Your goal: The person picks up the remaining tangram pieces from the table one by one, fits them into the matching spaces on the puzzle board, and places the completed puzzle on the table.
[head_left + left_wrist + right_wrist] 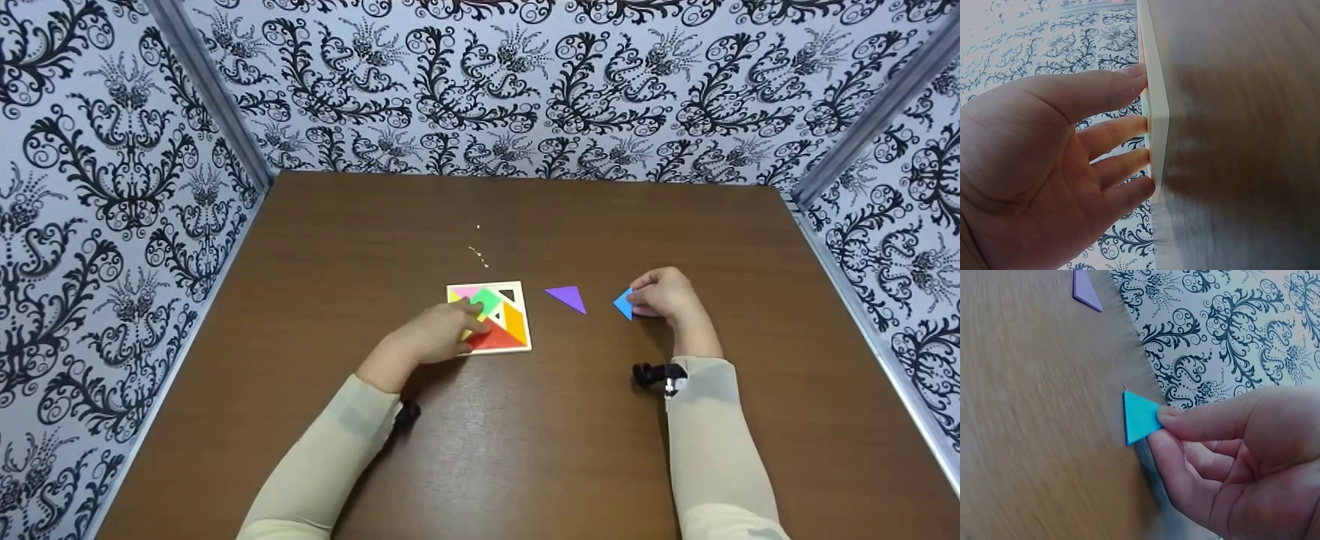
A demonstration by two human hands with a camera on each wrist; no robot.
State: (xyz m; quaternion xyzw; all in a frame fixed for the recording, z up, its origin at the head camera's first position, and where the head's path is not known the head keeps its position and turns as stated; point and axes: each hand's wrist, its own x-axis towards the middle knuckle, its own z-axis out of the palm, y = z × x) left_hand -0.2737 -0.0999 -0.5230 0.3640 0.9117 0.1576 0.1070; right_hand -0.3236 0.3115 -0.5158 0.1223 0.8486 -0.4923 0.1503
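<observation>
A square tangram board with a pale frame [517,285] lies flat on the table. Its visible pieces include a red triangle [496,340], a green piece [490,300], an orange piece [514,324] and a pink piece [466,290]; a dark triangular gap shows in its upper right corner. My left hand [429,334] rests its extended fingertips on the board, covering part of its left side. Between thumb and index finger, my right hand [666,294] pinches a blue triangle piece [1141,417]. A purple triangle [571,298] lies on the table between board and right hand.
The brown table [525,442] is enclosed by patterned walls [480,82] at the back and both sides. Several small pale flecks [481,257] show on the tabletop behind the board. A black wrist camera [651,375] sits beside my right wrist.
</observation>
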